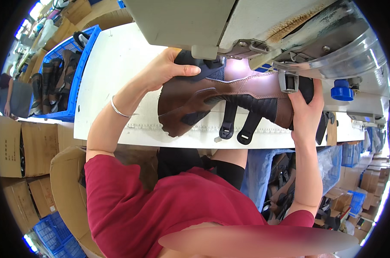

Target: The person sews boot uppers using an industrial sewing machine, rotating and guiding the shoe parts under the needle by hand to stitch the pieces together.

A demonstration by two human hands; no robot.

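Observation:
A brown leather boot upper (178,101) with black panels lies across the white worktable under a sewing machine head (186,23). Two black straps (245,132) with slotted plastic ends hang from its near side. My left hand (167,71) is closed on the upper's far left part, thumb pressed on a black flap and fingers mostly hidden. At the other end my right hand (307,109) grips the black edge beside the machine's roller foot (288,81). A bright lamp lights the stitched middle; the needle is hidden behind the machine head.
A measuring scale runs along the near edge of the white table (102,101). To the left stands a blue crate (81,69) of boot uppers. Cardboard boxes (40,150) and a blue-lined bin (257,172) sit lower down. A clear plastic guard (350,64) and blue knob (342,91) project at right.

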